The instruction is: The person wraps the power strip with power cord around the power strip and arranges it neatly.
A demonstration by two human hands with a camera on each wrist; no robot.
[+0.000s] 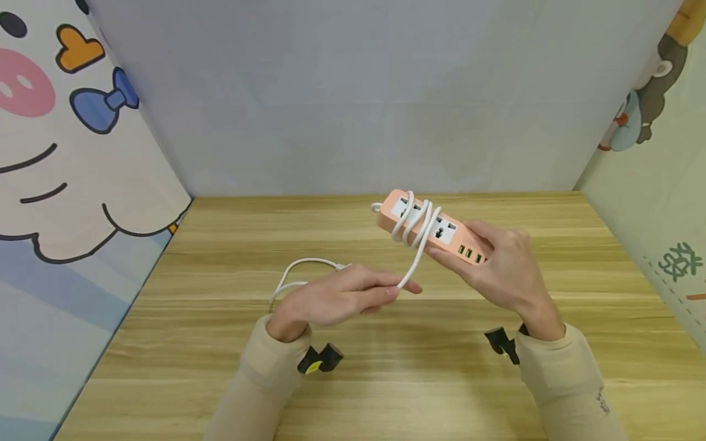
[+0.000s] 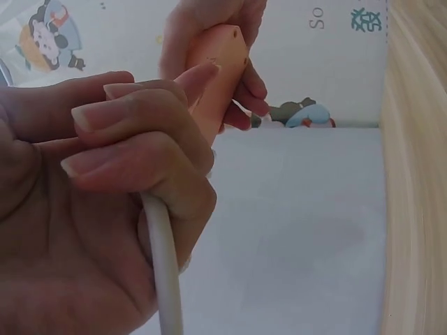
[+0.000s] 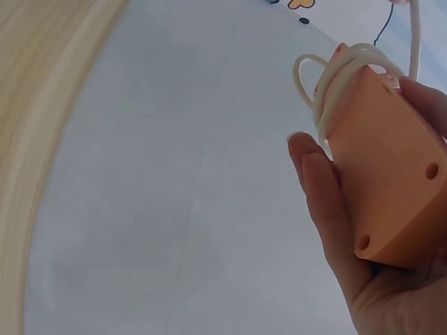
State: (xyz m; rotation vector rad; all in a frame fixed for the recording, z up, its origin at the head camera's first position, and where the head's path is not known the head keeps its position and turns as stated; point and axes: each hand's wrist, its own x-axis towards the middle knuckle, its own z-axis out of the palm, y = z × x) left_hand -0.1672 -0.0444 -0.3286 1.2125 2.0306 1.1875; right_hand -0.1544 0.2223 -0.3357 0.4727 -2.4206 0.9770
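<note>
A peach-coloured power strip (image 1: 469, 240) with white socket panels is held up above the table, tilted, by my right hand (image 1: 507, 269), which grips its end near the USB ports. Several turns of white cable (image 1: 423, 228) wrap around the strip's other half. From the last turn the cable runs down to my left hand (image 1: 342, 297), whose fingers pinch it. Seen from the left wrist, the cord (image 2: 165, 265) passes between curled fingers. The right wrist view shows the strip's underside (image 3: 384, 167) with screw holes, and thumb and fingers around it.
Loose cable (image 1: 309, 260) loops behind my left hand over the wooden table (image 1: 419, 380). A plain grey wall (image 1: 386, 98) stands at the back. Cartoon-printed panels flank the table, one on the left (image 1: 110, 184) and one on the right (image 1: 634, 196).
</note>
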